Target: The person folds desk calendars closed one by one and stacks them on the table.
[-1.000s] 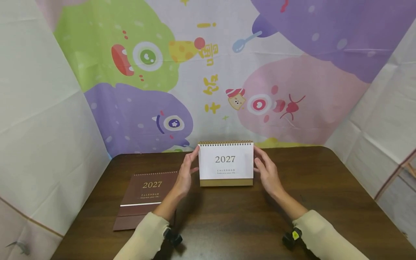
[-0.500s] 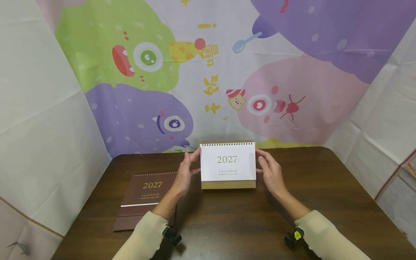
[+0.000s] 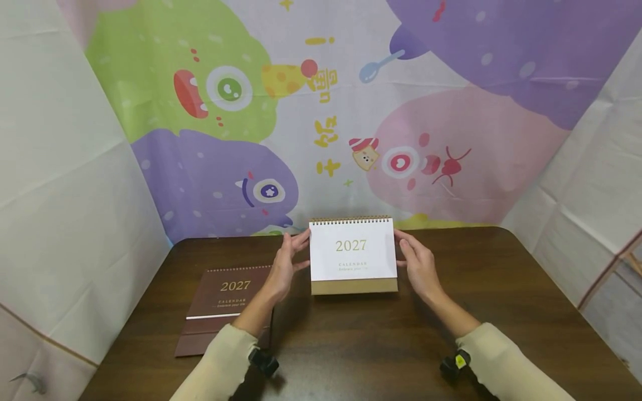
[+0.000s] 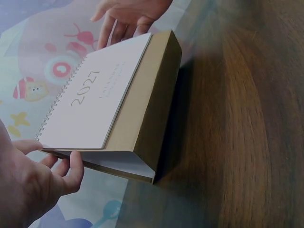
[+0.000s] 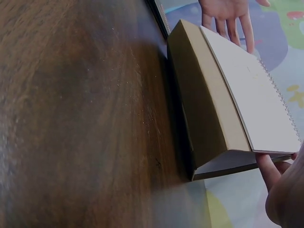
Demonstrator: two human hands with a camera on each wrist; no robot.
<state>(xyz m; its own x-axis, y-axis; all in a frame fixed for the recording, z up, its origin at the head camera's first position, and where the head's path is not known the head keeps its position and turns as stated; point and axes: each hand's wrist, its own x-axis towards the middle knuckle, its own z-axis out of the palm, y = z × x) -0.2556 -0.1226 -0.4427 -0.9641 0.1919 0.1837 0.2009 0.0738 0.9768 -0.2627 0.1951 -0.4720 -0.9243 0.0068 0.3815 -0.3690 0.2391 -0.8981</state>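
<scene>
A white desk calendar [image 3: 353,250] marked 2027, with gold spiral rings and a gold stand [image 4: 156,90], is between my two hands. It leans back, so the underside of its stand shows in both wrist views. My left hand [image 3: 284,273] touches its left edge with the fingertips, the thumb apart. Against the right edge lie the fingers of my right hand [image 3: 420,271], nearly straight, with that thumb also off the calendar. Each hand's fingertips are partly hidden by the calendar's side edge. Whether the rear of the stand rests on the table I cannot tell.
A maroon 2027 calendar [image 3: 225,303] lies on the left of the dark wooden table [image 3: 361,345], partly behind my left forearm. A cartoon-printed cloth [image 3: 326,111] hangs along the table's back edge. White cloth walls [image 3: 65,156] stand at both sides.
The white calendar has shifted slightly right, and its lower edge has come forward and up as it tips back. Both hands have moved along with it. The maroon calendar stays in place.
</scene>
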